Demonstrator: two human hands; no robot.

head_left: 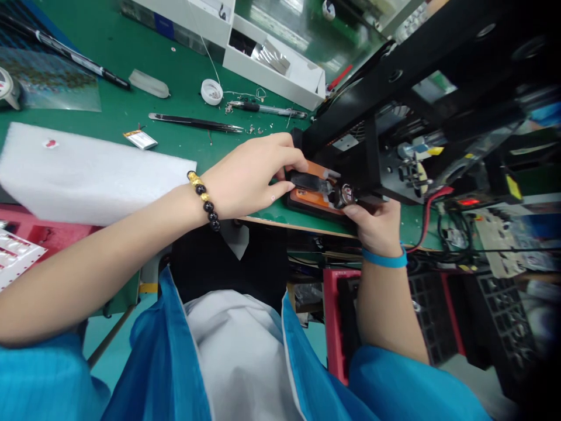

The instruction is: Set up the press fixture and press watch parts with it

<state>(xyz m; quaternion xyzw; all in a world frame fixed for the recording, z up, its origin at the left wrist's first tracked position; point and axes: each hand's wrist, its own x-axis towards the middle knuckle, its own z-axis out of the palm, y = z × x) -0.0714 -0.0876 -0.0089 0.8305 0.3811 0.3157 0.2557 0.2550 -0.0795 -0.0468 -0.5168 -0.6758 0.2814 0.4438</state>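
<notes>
Left fingers [284, 188] around black strap [310, 182], watch face [346, 194] beside right thumb [358, 215]

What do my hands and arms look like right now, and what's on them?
Both hands are ungloved. Your left hand has a bracelet of round black beads and gold-coloured pieces at the wrist; your right hand has a plain blue wristband. Bright blue sleeves leave both forearms bare.

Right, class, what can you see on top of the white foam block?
A small red mark shows near the left end of the white foam block. The left forearm hides part of its near right edge; anything underneath is covered.
</notes>
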